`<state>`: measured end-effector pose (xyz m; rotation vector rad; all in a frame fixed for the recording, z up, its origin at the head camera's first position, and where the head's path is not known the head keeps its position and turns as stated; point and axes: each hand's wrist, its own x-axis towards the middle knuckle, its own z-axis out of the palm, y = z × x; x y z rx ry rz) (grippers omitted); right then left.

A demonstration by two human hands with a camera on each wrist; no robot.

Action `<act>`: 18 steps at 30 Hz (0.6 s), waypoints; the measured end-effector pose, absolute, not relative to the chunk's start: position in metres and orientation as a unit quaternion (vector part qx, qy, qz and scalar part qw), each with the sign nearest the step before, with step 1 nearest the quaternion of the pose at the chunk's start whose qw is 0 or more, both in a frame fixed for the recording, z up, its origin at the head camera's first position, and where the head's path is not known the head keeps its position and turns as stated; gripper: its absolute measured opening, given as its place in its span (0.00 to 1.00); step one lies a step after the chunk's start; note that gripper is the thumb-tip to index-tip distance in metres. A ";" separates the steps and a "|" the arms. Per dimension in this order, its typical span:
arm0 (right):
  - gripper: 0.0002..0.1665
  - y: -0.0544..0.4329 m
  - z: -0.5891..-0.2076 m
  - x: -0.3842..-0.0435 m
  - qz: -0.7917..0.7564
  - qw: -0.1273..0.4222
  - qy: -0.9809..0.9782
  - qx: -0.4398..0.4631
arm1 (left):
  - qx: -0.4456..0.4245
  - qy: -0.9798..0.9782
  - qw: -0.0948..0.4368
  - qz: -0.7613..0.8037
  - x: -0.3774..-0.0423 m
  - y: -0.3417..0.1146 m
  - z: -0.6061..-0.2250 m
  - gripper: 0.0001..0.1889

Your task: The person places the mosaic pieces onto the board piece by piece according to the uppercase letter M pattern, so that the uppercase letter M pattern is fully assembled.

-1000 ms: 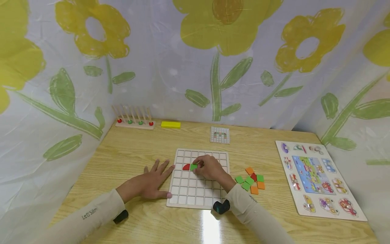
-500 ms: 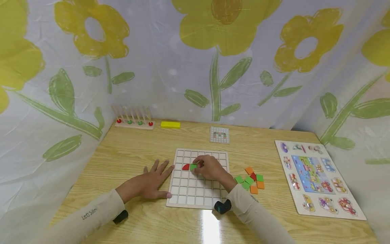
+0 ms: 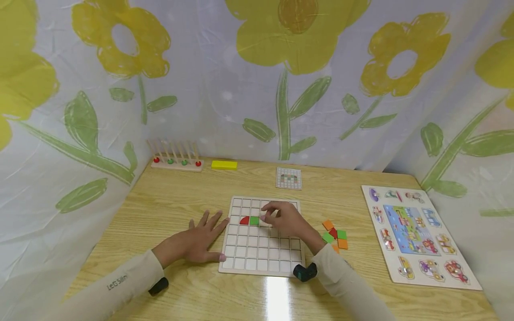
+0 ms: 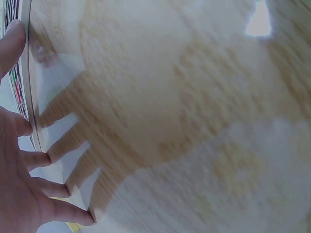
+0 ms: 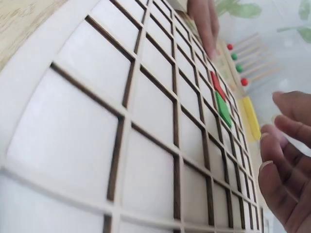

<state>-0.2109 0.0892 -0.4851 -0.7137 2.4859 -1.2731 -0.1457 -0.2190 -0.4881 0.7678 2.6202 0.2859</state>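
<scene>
Head view shows the right hand (image 3: 286,219) low over the wooden grid board (image 3: 251,253), with thumb and fingers bent and a little apart; no piece is seen between them, and in the right wrist view these fingers also look loose and hold nothing. Just left of their tips, the green square tile (image 3: 254,221) lies in a cell, and next to it the red quarter-round tile (image 3: 245,220) lies in the neighbouring cell. The left hand (image 3: 201,243) is spread wide on the table, its thumb and forefinger tips at the left edge of the board, probably so that the board does not slide. Beyond the right hand lies the gridded pattern card (image 3: 288,178), perhaps placed there for easy looking. To the right of this hand are loose tiles (image 3: 341,234) in green, orange and red, near enough to reach, it seems, but the right sleeve (image 3: 341,281) and forearm cover part of them. The vehicle puzzle (image 3: 418,276), the bead stand (image 3: 176,167) and the yellow block (image 3: 224,165) are well apart from both hands and obstruct nothing.
</scene>
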 end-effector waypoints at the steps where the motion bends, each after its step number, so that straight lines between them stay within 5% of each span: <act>1: 0.14 0.092 -0.484 -0.211 -0.442 0.126 0.853 -0.247 | 0.275 0.936 0.197 0.102 -0.146 -0.219 -0.488 0.55; 18: 0.15 0.150 -0.475 -0.203 -0.447 0.083 0.862 -0.222 | 0.278 0.935 0.195 0.106 -0.145 -0.220 -0.488 0.54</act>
